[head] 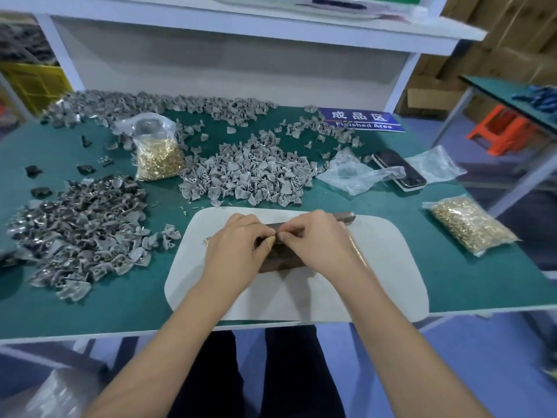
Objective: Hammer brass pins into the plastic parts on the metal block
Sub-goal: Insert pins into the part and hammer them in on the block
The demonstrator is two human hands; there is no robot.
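Pinching together over the metal block (277, 263), both hands meet at the fingertips: left hand (238, 245) and right hand (313, 242) w/ fingers curled in and closed on something small between them, prob. a brass pin or plastic part, too small and hidden to tell which. The block sits directly under the fingers on the white mat (376, 267), near the bench (452, 282) front edge; its long axis seems to run away from the person, tho the hands cover most of it. Key relation: the work piece is right at the fingertips, centred, neither hand clearly nearer, so seating the pin looks like a straight-down move. A dark handle, likely the hammer (345, 217), lies just beyond the right hand at the mat's far edge, so the right hand is closer for picking it up. Further out: grey plastic parts (247, 173) heaped mid-bench, a darker mixed pile (75, 224) to the left, a bag of brass pins (158, 158) behind it and a 2nd pin bag (470, 224) at right. A phone (401, 173) and blue sign (360, 119) sit at the back.
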